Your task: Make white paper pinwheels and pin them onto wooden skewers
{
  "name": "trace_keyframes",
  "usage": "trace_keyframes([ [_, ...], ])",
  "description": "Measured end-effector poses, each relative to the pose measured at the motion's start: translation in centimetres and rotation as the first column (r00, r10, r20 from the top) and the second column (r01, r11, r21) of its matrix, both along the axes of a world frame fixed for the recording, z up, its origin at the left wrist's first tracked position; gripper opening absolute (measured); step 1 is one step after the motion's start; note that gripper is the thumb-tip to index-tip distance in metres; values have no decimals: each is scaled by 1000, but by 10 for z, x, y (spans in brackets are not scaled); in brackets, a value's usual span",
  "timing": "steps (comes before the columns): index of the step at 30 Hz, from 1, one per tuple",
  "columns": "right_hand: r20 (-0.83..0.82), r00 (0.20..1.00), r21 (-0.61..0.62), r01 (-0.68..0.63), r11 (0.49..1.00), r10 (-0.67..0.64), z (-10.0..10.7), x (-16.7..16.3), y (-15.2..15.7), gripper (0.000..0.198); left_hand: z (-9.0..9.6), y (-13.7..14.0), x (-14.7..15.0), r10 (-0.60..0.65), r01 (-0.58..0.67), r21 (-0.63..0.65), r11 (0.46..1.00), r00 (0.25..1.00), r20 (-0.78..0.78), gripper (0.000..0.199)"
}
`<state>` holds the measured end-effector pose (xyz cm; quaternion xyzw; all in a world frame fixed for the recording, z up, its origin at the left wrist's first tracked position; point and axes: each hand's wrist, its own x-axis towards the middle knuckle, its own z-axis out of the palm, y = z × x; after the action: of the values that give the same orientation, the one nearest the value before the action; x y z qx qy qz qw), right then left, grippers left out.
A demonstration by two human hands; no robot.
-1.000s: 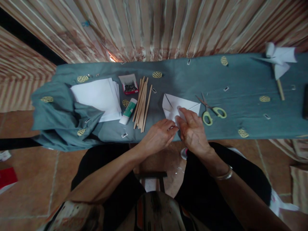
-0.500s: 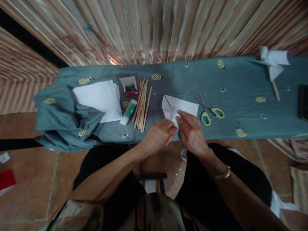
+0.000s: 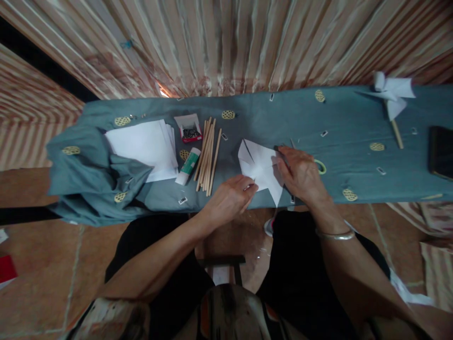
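A white sheet of paper (image 3: 260, 163) with slits cut in from its corners lies near the front edge of the cloth-covered table, one pointed flap reaching toward me. My left hand (image 3: 231, 193) pinches the sheet's lower left edge between thumb and fingers. At the right corner, my right hand (image 3: 302, 174) has its thumb and forefinger closed on the paper. Beneath and beside that hand are the scissors, mostly covered; one green handle loop (image 3: 320, 166) shows.
Wooden sticks (image 3: 208, 158), a glue stick (image 3: 188, 166), an open box of small dark pins (image 3: 189, 130) and stacked white paper (image 3: 143, 148) lie to the left. A paper pinwheel on a stick (image 3: 393, 97) and a dark object (image 3: 440, 151) are at the right.
My right hand has moved from the sheet's near middle out to its right corner, now covering much of the scissors. A near flap has opened out toward me. My left hand stays near the lower edge.
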<state>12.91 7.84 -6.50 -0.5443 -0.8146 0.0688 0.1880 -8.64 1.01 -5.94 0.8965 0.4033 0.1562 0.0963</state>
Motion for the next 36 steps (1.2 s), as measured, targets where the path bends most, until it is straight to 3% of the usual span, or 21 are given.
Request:
trace_keyframes([
  [5,-115,992,-12,55,998,-56,5,12,1,42,0,8,-10,41,-42,82,996,999,20,18],
  [11,-229,952,-159,170,972,-204,10,20,-7,39,-2,25,-20,95,-99,135,986,995,31,21],
  [18,-246,930,-274,204,940,-274,12,17,-24,41,-6,36,-22,147,-155,173,973,988,54,27],
  [22,-234,927,-300,217,929,-292,14,15,-28,41,-1,29,-17,118,-133,175,976,989,95,21],
  [27,-203,935,-266,232,935,-290,13,12,-29,38,0,13,-3,-5,1,94,996,999,35,27],
  [36,-90,985,-63,141,988,-146,4,16,-29,33,-5,7,4,-12,16,78,997,999,-48,17],
])
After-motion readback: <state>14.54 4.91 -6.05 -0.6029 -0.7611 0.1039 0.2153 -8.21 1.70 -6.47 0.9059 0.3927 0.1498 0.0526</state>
